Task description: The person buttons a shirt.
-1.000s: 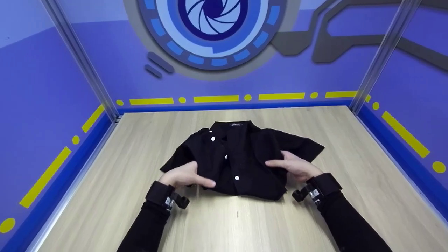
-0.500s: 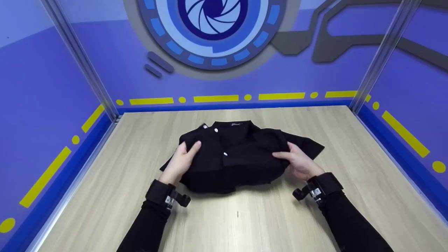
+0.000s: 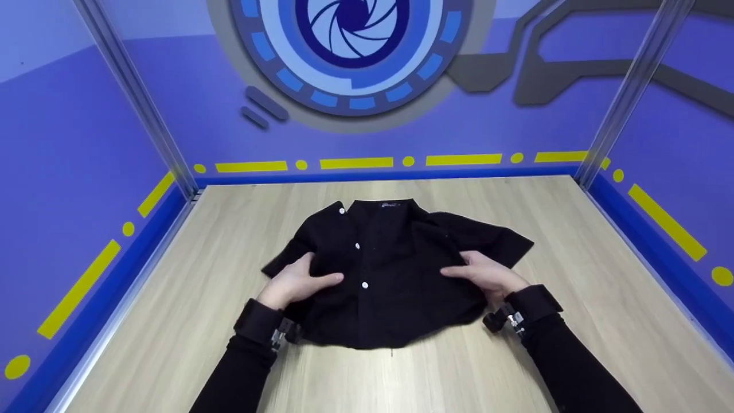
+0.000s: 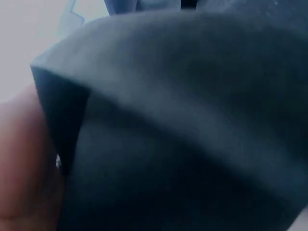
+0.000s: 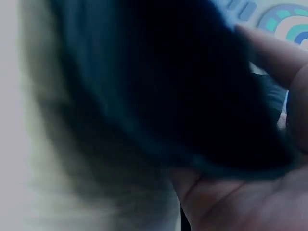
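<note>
1. Firstly, left hand (image 3: 295, 282), one: half closed, grasping the black shirt (image 3: 401, 258) by the side on the person's left; thumb laid over the cloth, other fingers mostly hidden.
2. Right hand (image 3: 487, 273), one: likewise half closed, gripping the opposite side, thumb on top; in the right wrist view a blurred cloth edge lies against the palm.
3. Shirt, one: between the hands, mid-table, front upward, collar towards the back wall, hem towards the person.
4. White buttons (image 3: 365, 285), three in sight, down the front.
5. Short sleeves (image 3: 502, 245), two, spread outward.
6. Collar label (image 3: 391, 205), one; lettering too small to read.
7. Wrist straps (image 3: 533, 301), two, black, each bearing a small device, over dark long sleeves (image 3: 579, 373).
8. Table (image 3: 395, 384), one, pale wood-grained.
9. Blue-violet walls (image 3: 183, 115), three; metal posts (image 3: 137, 92), two, at the corners.
10. Round emblem (image 3: 352, 92), one, on the back wall.
</note>
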Motion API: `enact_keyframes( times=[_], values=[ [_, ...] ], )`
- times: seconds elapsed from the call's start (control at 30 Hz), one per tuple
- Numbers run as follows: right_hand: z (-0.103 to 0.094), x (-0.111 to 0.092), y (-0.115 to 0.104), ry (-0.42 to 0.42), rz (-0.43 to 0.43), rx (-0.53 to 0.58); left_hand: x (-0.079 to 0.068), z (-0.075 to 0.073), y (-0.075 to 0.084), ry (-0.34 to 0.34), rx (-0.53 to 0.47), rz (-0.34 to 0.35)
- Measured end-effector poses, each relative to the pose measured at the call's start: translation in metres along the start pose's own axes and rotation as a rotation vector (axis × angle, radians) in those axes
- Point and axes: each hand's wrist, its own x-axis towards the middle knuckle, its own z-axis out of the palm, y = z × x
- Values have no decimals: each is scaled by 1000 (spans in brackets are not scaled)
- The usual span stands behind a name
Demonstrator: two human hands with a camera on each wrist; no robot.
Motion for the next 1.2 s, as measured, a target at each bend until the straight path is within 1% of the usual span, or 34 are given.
enact_keyframes(
  times=[0.07, 0.17, 0.23, 0.37, 0.47, 0.53, 0.63, 0.67, 0.73, 0.77, 0.83, 0.9, 0.93, 1.0, 1.07, 1.13, 1.2],
  values=[
    [-2, 0, 1, 16, -5, -29, 1, -1, 0, 26, 91, 14],
    [-5, 0, 0, 58, 3, -33, 5, -2, -5, 74, 205, 27],
    [-6, 0, 0, 87, 9, -26, 8, -3, -11, 92, 243, 16],
    [-5, 0, -2, 126, 27, 9, 9, -4, -20, 99, 213, -5],
    [-5, 0, -2, 123, 31, 45, 6, -8, -20, 105, 147, -9],
    [-6, 0, -2, 115, 27, 53, 3, -11, -19, 90, 120, -12],
    [-8, -2, -1, 104, 21, 27, -2, -14, -20, -17, 75, -8],
    [-9, -2, -1, 103, 18, 14, -3, -14, -21, -53, 74, -4],
    [-10, -2, 0, 109, 8, -6, -2, -12, -23, -110, 56, 38],
    [-10, -3, 0, 110, 0, -3, -1, -11, -24, -126, 46, 73],
    [-12, -3, 0, 124, -11, 8, 4, -6, -25, -133, 30, 138],
    [-13, -2, 0, 148, -15, 31, 10, 0, -25, -118, 46, 187],
    [-14, -2, 0, 160, -19, 36, 13, 3, -25, -103, 74, 192],
    [-15, -1, 0, 195, -10, 52, 19, 7, -23, -65, 156, 177],
    [-17, -1, 1, 236, -3, 70, 25, 11, -20, -47, 222, 152],
    [-20, -1, 1, 267, -11, 73, 31, 14, -17, -50, 247, 139],
    [-24, -2, 2, 299, -12, 98, 37, 17, -15, -61, 225, 138]
  ],
)
